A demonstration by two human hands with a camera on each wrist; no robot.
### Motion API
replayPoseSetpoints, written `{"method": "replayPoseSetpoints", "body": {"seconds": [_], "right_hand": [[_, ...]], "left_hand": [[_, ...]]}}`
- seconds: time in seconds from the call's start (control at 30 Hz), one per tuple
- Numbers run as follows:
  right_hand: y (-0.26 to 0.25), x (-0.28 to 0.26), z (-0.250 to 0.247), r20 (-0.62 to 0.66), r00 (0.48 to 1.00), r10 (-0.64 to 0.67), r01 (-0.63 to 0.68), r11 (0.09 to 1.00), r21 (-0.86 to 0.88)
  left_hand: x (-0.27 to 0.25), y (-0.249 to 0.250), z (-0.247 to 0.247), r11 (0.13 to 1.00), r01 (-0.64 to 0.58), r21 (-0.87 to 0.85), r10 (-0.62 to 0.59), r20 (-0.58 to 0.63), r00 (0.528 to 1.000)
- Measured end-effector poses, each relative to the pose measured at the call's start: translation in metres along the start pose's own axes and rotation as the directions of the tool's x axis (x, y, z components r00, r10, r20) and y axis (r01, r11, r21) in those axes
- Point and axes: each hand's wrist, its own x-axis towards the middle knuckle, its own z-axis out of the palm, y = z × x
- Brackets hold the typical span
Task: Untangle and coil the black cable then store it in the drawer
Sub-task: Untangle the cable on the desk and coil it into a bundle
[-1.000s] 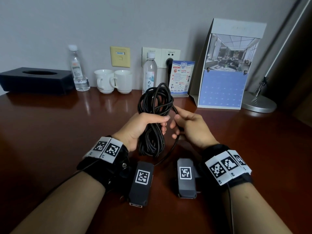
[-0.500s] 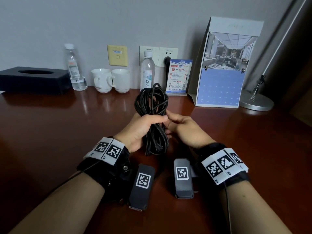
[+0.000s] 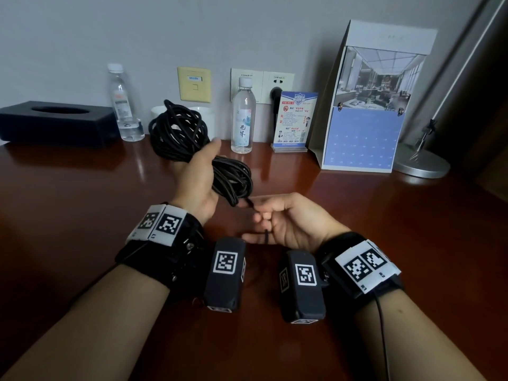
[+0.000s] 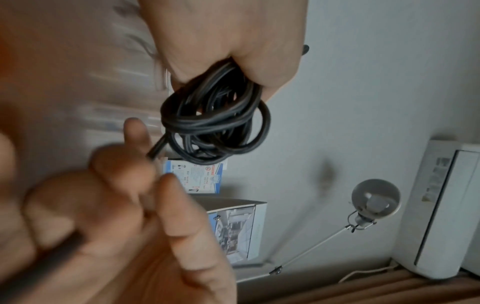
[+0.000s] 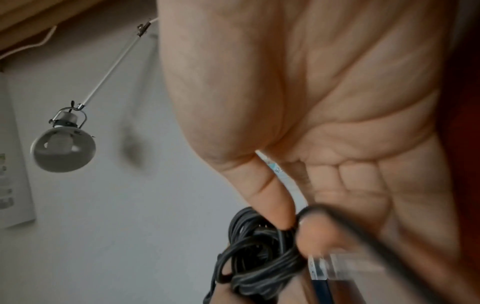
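Above desk (image 3: pixel 82 215): one black cable (image 3: pixel 178 133), bundle gripped by left hand (image 3: pixel 198 182); right hand (image 3: pixel 288 224) pinches loose end.

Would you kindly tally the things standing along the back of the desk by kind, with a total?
Bottles: 2
Cups: 2
Tissue box: 1
Sign: 1
Calendar: 1
Lamp: 1
Total: 8
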Motion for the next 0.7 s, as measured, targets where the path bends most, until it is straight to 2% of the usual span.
{"method": "replayPoseSetpoints", "body": {"seconds": [0.07,0.13,0.2,0.33,0.43,0.5,0.57,0.7], "right_hand": [[-0.003,0.004,-0.008,-0.190,0.978,-0.086,0.085,0.996,-0.014],[-0.007,0.004,-0.021,-0.441,0.874,-0.202,0.196,0.979,-0.059],[-0.010,0.001,-0.030,-0.561,0.774,-0.294,0.240,0.956,-0.169],[-0.008,-0.001,-0.033,-0.603,0.690,-0.401,0.221,0.909,-0.352],[-0.007,0.000,-0.035,-0.608,0.661,-0.439,0.186,0.881,-0.434],[-0.007,0.001,-0.037,-0.588,0.634,-0.503,0.161,0.829,-0.535],[-0.007,0.001,-0.034,-0.516,0.639,-0.570,0.165,0.757,-0.632],[-0.004,0.005,-0.024,-0.308,0.768,-0.562,0.208,0.673,-0.710]], "left_hand": [[0.007,0.006,-0.007,0.999,-0.027,-0.027,0.026,-0.036,0.999],[0.013,0.012,-0.016,0.999,-0.011,-0.041,0.009,-0.038,0.999],[0.017,0.014,-0.022,0.999,0.023,-0.042,-0.024,-0.026,0.999],[0.011,0.007,-0.022,0.999,0.037,0.035,-0.036,-0.052,0.998],[0.006,0.003,-0.018,0.996,0.032,0.078,-0.030,-0.030,0.999],[0.002,0.002,-0.015,0.995,0.033,0.098,-0.033,-0.002,0.999],[-0.006,0.001,-0.009,0.993,0.013,0.121,-0.015,0.013,1.000],[-0.021,-0.002,0.002,0.988,-0.007,0.155,-0.004,0.066,0.998]]}}
